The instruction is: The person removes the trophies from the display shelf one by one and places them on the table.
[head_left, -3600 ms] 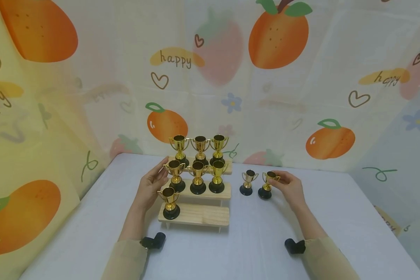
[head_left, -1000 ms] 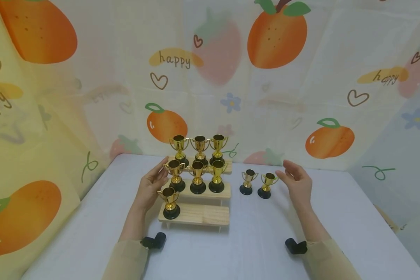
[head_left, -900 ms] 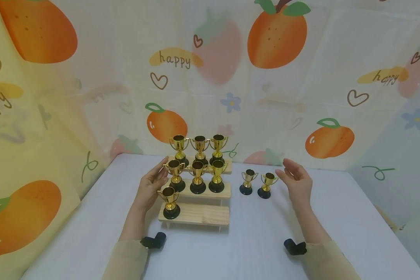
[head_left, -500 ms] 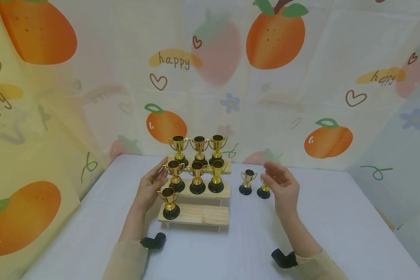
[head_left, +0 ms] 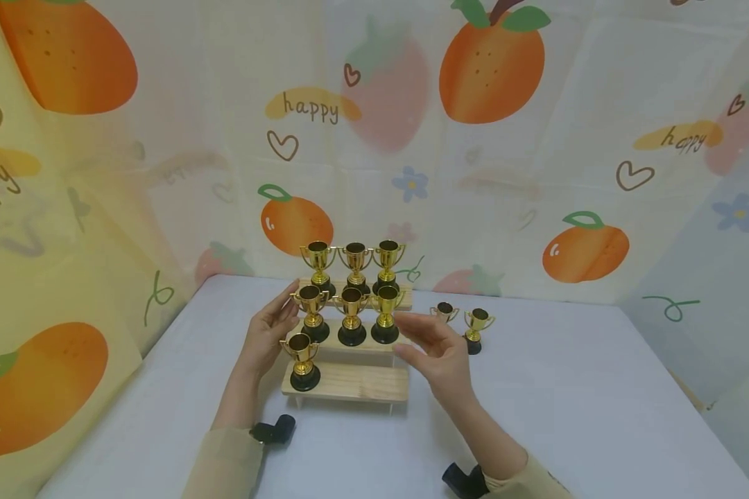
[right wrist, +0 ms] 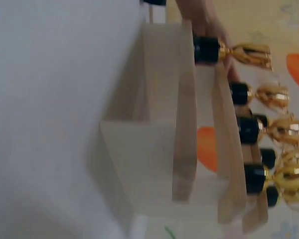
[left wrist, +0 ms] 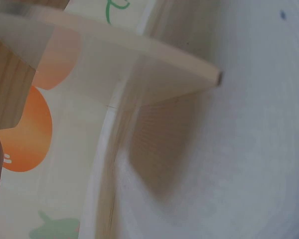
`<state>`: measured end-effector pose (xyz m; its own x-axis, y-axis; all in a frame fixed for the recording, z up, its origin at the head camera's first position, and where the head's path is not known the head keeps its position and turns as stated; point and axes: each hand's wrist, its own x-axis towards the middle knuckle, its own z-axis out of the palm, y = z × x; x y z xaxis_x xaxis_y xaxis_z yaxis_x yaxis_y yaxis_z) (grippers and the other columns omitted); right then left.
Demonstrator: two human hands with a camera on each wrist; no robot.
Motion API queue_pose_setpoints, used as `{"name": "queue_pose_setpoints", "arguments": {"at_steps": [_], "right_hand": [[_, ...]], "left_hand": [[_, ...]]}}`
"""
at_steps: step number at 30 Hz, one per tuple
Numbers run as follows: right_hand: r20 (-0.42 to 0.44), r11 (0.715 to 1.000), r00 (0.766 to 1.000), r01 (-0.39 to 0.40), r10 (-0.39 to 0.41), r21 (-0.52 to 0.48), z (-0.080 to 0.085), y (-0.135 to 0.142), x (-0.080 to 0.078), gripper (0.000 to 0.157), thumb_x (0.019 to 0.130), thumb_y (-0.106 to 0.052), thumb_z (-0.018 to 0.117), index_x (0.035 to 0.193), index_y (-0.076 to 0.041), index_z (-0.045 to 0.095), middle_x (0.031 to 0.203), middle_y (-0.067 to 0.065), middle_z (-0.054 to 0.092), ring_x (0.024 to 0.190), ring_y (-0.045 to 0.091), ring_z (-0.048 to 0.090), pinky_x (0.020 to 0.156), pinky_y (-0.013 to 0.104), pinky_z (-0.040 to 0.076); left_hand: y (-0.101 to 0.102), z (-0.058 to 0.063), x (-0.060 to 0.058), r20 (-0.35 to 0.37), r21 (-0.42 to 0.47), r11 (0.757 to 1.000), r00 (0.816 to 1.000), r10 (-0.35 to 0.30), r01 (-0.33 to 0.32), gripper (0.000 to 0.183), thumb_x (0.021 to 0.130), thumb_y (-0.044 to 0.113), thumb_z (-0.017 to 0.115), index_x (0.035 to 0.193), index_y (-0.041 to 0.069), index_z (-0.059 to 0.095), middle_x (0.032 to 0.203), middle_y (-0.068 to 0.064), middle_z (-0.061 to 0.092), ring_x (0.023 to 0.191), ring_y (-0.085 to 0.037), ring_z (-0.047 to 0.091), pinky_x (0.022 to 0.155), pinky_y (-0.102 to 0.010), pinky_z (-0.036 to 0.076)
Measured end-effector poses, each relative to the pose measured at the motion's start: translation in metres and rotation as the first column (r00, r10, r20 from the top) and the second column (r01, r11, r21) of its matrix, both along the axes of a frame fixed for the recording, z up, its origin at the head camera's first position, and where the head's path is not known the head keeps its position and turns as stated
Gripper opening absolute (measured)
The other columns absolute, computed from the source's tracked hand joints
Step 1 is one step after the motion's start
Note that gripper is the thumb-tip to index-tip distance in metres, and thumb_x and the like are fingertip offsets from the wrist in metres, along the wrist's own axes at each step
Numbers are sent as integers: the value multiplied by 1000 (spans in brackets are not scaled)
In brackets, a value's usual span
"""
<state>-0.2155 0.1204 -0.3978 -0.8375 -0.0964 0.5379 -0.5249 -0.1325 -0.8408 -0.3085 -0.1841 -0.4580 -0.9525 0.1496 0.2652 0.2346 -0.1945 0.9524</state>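
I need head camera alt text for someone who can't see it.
Gold trophy cups on a three-tier wooden stand: three on top, three in the middle, one at bottom left. A person's left hand is at its left side; the empty right hand hovers at its right. To the right, two more cups, one partly hidden, stand on the white table.

One wide view from above, two turned close-ups

The head camera looks forward and down from over the near side of the table (head_left: 349, 457), taking in the wooden stand (head_left: 362, 383) and the printed backdrop (head_left: 505, 166). The left-wrist camera sits close to the stand, its picture turned sideways, table at right. The right-wrist camera, also sideways, faces it from front right, low and near; it and the head view share the trophies (head_left: 351, 299) and left hand (head_left: 268, 336).
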Motion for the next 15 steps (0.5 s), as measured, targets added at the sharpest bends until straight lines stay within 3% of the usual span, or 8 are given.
{"name": "queue_pose_setpoints", "arguments": {"at_steps": [6, 15], "right_hand": [[-30, 989, 996, -84, 88, 123, -5, -34, 7, 40, 81, 0, 76, 119, 2, 64, 123, 24, 66, 116, 10, 66, 105, 26, 56], [-27, 971, 992, -115, 124, 210, -5, -70, 7, 46, 80, -5, 80, 123, -5, 65, 126, 16, 68, 120, 21, 65, 106, 31, 56]], "left_hand": [[-1, 0, 0, 5, -1, 1000, 1000, 0, 0, 66, 93, -12, 50, 154, 1, 27, 167, -11, 17, 128, 16, 46, 112, -8, 38], [-1, -1, -1, 5, 5, 1000, 1000, -2, 2, 66, 94, -12, 49, 155, 3, 28, 167, -10, 19, 130, 16, 46, 113, -9, 38]]}}
